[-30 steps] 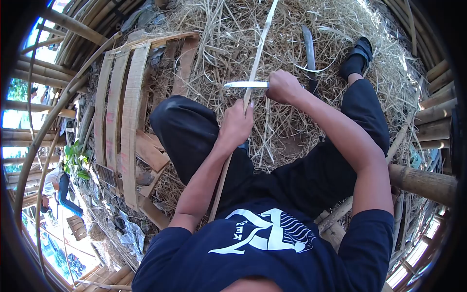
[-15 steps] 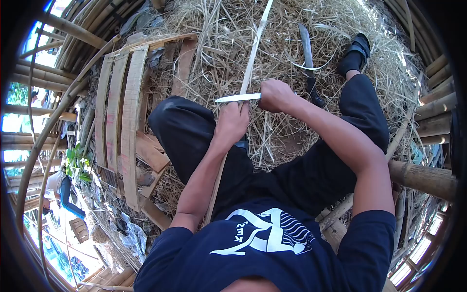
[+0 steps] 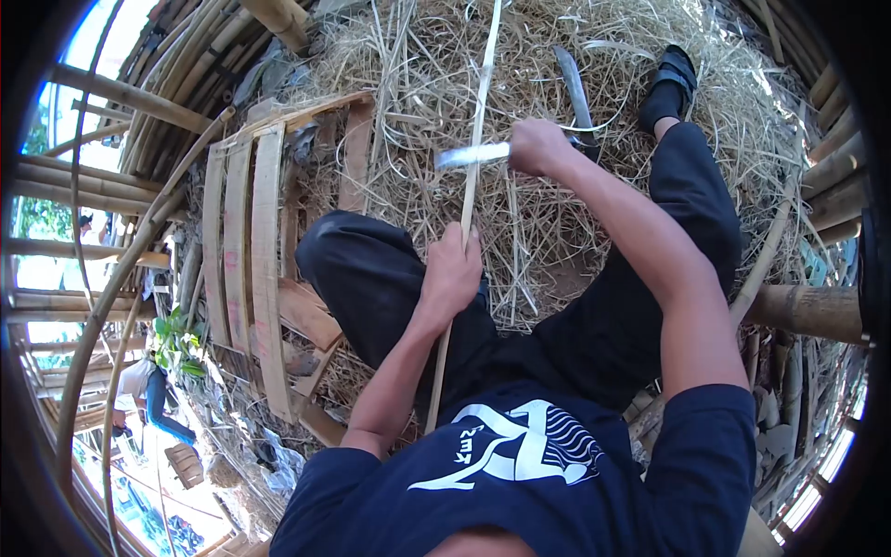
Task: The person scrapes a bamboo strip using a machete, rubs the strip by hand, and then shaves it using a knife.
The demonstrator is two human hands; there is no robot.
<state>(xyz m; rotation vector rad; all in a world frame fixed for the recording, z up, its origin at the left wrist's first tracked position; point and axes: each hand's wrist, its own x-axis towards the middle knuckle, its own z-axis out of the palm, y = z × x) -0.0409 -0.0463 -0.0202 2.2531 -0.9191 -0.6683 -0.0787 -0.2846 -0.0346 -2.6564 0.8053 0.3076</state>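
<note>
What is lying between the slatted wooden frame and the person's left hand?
In the head view, it is mainly the bent left knee that lies between the slatted wooden frame and the left hand.

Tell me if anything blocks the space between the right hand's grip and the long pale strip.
Only the knife: it juts from the right hand's grip, its blurred blade crossing the strip beyond the left hand's grip. Nothing else visible stands between.
</note>
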